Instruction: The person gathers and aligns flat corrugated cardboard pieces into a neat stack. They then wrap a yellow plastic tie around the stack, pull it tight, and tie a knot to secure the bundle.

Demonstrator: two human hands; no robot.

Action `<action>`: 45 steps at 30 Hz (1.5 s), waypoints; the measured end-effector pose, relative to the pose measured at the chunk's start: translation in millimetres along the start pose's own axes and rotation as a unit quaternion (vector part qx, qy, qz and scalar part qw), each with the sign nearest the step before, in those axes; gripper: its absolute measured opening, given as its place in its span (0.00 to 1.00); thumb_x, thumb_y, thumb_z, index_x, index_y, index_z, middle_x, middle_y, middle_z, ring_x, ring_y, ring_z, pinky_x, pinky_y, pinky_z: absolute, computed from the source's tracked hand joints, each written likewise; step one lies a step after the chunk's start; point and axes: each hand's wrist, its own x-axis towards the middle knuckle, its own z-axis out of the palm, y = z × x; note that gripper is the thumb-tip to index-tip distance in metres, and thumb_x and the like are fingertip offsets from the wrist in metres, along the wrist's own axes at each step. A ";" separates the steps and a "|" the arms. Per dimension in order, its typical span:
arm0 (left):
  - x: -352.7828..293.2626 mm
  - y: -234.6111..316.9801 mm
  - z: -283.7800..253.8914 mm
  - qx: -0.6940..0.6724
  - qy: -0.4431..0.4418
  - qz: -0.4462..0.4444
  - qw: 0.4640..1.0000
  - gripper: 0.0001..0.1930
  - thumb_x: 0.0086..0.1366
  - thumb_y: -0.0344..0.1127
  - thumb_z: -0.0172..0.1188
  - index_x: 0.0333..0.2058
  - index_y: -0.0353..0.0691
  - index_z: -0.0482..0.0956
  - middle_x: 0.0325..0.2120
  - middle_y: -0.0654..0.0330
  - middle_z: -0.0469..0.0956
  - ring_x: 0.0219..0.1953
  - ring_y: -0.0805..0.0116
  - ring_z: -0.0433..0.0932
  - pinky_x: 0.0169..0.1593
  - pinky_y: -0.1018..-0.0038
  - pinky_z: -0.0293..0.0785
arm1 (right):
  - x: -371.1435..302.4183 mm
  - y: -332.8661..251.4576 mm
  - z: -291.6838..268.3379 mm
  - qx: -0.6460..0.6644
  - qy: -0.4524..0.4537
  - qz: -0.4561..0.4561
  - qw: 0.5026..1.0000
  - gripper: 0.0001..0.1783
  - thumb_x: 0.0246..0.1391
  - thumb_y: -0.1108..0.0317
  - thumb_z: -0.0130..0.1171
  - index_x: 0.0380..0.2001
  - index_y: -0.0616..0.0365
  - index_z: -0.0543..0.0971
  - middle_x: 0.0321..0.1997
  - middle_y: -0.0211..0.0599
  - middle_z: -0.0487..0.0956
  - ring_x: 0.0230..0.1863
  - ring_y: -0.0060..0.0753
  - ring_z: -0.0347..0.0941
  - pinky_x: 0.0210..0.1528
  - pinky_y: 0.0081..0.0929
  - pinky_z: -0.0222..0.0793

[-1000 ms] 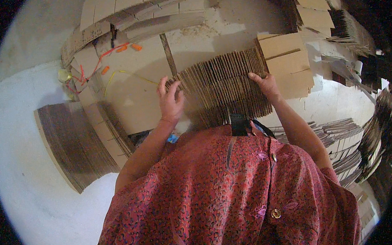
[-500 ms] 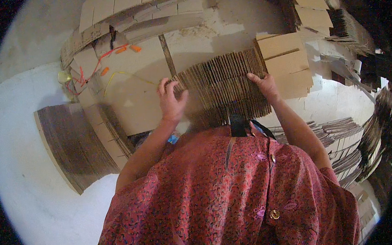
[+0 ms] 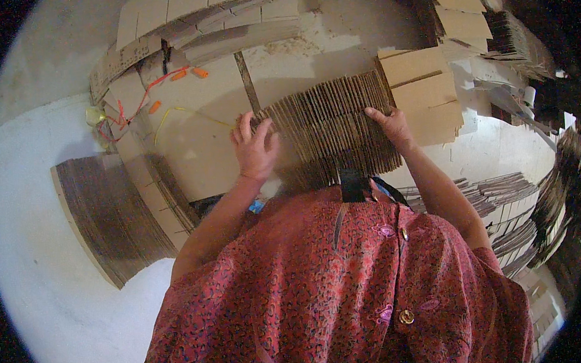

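A row of flat brown cardboard sheets (image 3: pixel 330 122) stands on edge in front of me, on a large cardboard sheet (image 3: pixel 195 144). My left hand (image 3: pixel 254 147) presses against the left end of the row, fingers curled over its top. Against the right end rests my right hand (image 3: pixel 389 125), fingers laid on the outer sheets. The row is squeezed between both hands. My red patterned top fills the lower part of the view.
A stack of folded cardboard boxes (image 3: pixel 425 93) lies just right of the row. More cardboard piles (image 3: pixel 200 14) lie beyond. A dark bundle of sheets (image 3: pixel 106 213) sits at the left on the white floor. Orange and yellow cords (image 3: pixel 152 100) lie at the upper left. Further bundles (image 3: pixel 504 201) are at the right.
My left hand has shifted slightly along the left end of the row, fingers now curled over the top. The right hand stays at the right end.
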 end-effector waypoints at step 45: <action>3.8 4.2 4.8 0.010 -0.020 0.040 0.999 0.16 0.50 0.39 0.60 0.41 0.50 0.76 0.54 0.55 0.60 0.57 0.50 0.57 0.55 0.51 0.54 | -4.7 -10.7 -4.8 0.004 -0.020 0.028 0.999 0.35 0.39 0.49 0.67 0.41 0.71 0.73 0.36 0.42 0.78 0.36 0.31 0.74 0.41 0.27 0.71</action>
